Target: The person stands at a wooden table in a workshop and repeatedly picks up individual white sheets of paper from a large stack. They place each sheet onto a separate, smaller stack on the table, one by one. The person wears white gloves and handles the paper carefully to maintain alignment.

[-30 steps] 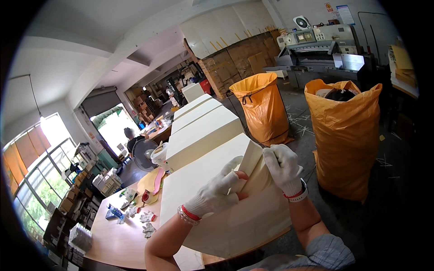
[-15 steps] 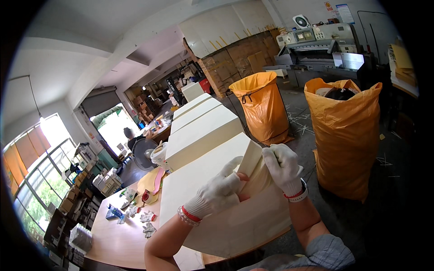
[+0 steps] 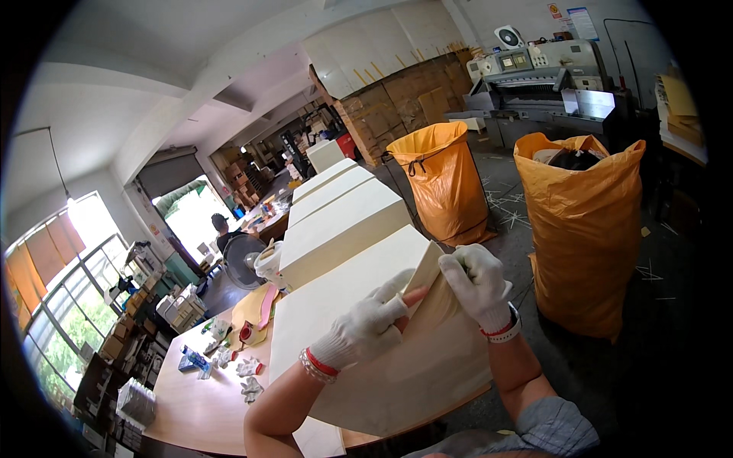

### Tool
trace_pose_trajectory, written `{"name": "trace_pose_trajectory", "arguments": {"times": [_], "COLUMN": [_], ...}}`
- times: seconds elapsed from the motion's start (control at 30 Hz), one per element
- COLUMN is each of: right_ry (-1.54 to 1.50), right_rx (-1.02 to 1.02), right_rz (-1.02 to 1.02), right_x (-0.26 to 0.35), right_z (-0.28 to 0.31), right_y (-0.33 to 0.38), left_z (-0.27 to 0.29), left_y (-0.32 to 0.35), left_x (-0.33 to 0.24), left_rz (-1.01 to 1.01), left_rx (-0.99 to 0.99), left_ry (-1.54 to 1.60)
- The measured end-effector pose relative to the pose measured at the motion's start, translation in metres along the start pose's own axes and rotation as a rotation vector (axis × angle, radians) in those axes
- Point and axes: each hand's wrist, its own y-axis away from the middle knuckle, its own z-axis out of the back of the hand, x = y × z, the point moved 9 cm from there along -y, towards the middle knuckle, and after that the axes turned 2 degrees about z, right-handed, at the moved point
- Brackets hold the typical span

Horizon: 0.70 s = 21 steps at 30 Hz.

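A tall stack of cream paper sheets (image 3: 328, 298) stands on the table right in front of me. My left hand (image 3: 370, 324), in a white knit glove with bare fingertips, is closed round the lifted edge of a bundle of sheets (image 3: 424, 269) at the stack's near right side. Beside it my right hand (image 3: 475, 281), also gloved, pinches the bundle's right corner between curled fingers. Below the hands the sheet edges fan slightly. The tips of the right fingers are partly hidden.
More paper stacks (image 3: 343, 221) run in a row beyond. On the wooden table (image 3: 191, 412) lie loose gloves (image 3: 250, 366) and a tape roll (image 3: 247, 333). Two orange sacks (image 3: 584, 229) stand right, before a large grey machine (image 3: 534, 76). A person (image 3: 221, 229) sits beyond a fan (image 3: 243, 261).
The bundle's raised edge tilts further right and its gap to the stack has narrowed. My left fingers have shifted slightly up along it; the right hand has moved slightly left.
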Motion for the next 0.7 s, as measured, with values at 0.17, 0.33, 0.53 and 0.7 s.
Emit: {"name": "trace_pose_trajectory", "arguments": {"times": [0.17,0.33,0.53,0.7], "right_ry": [-0.01,-0.01,0.001,0.002], "right_rx": [-0.027,-0.01,-0.012,-0.004], "right_rz": [-0.028,-0.045,-0.009,-0.056], "right_x": [-0.004,-0.006,-0.003,-0.007], "right_z": [0.002,0.0,0.003,0.002], "right_y": [0.001,0.002,0.002,0.002], "left_z": [-0.002,0.003,0.003,-0.003], "left_y": [-0.002,0.001,0.0,0.0], "left_x": [-0.001,0.0,-0.007,0.004], "left_rz": [0.069,0.018,-0.08,0.068], "left_rx": [0.03,-0.051,-0.069,0.04], "left_ry": [0.023,0.018,-0.02,0.114]}}
